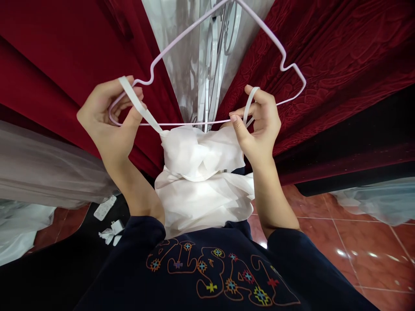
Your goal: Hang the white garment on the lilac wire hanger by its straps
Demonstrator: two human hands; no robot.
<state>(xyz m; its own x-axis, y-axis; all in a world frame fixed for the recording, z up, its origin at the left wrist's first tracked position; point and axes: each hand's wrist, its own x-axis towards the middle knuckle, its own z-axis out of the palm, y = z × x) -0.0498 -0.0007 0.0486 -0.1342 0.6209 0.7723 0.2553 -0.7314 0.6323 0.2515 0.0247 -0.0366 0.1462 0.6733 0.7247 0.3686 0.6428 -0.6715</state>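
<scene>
A pale pink clothes hanger (186, 32) is raised in front of me, its top cut off by the upper edge. My left hand (113, 114) is closed around the hanger's left end, with a white shoulder strap (138, 101) looped over its fingers. At the hanger's lower bar, my right hand (259, 121) has thumb and fingers bent, and the other strap (250, 101) runs over its fingers. Both straps belong to a white ruffled garment (204, 181), which hangs below the bar and bunches against my dark shirt. The hanger's right shoulder stands free of the strap.
Dark red curtains (81, 52) (340, 56) flank a sheer white curtain with a white metal frame (210, 65). Low on the left, a white charger (116, 226) and a phone-like item (104, 208) lie on a black surface. Red tiles (324, 220) cover the floor at right.
</scene>
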